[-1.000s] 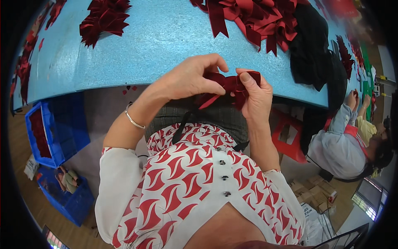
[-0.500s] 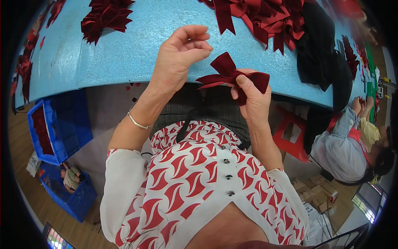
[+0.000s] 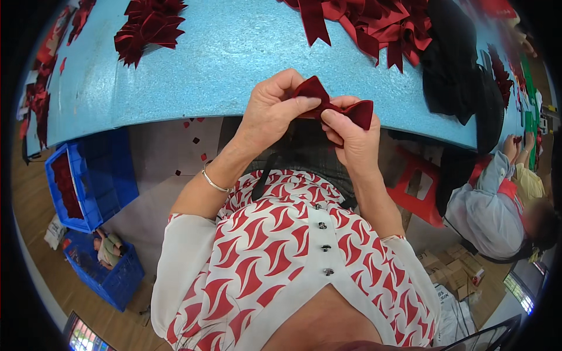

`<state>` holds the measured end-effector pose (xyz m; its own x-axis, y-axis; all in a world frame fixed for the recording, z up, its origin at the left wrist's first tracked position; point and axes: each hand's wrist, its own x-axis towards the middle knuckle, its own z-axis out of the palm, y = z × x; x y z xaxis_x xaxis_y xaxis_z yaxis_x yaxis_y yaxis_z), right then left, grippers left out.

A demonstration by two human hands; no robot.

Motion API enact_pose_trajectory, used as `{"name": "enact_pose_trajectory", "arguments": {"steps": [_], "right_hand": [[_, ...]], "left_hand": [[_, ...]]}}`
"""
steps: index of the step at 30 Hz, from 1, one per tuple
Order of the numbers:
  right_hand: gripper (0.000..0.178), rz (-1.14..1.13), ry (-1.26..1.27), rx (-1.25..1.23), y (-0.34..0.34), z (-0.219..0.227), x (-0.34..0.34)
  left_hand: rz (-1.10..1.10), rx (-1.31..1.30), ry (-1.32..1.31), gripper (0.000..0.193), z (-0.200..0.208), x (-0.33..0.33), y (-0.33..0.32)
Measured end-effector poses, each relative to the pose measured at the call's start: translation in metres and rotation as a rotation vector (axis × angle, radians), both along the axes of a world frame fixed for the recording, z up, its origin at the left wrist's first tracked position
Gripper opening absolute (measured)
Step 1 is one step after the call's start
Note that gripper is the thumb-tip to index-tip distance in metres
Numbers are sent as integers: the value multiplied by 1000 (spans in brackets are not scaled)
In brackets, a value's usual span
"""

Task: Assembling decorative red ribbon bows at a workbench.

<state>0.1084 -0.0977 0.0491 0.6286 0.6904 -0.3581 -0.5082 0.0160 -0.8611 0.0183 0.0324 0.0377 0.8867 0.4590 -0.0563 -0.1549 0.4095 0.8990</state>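
One view only here, from the head camera, looking steeply down the wearer's own chest, so the red-and-white blouse (image 3: 281, 257) fills the lower middle, very near the lens. Both hands, left hand (image 3: 270, 111) and right hand (image 3: 351, 137), sit close to centre at the near edge of the blue table (image 3: 222, 64), which curves across the top under the fisheye bend. Out at the rim, blue crates (image 3: 93, 187) lie low left and a seated person (image 3: 497, 205) far right.
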Motion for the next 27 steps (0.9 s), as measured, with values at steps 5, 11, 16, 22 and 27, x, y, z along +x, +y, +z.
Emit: {"name": "enact_pose_trajectory", "arguments": {"steps": [5,11,16,22,27], "right_hand": [[17,-11,194,75,-2,-13,3],[16,-184,-330,89,3,-20,-11],[19,-103,-789,149,-3,-20,-4],[21,24,-192,103,-11,-4,3],[19,11,37,84,-5,-4,2]], "left_hand": [[-1,25,-74,8,0,3,-1],[-17,287,239,8,8,5,-1],[89,409,92,8,6,6,-11],[-35,457,-77,7,-1,6,-3],[-88,-274,111,9,2,8,7]]}}
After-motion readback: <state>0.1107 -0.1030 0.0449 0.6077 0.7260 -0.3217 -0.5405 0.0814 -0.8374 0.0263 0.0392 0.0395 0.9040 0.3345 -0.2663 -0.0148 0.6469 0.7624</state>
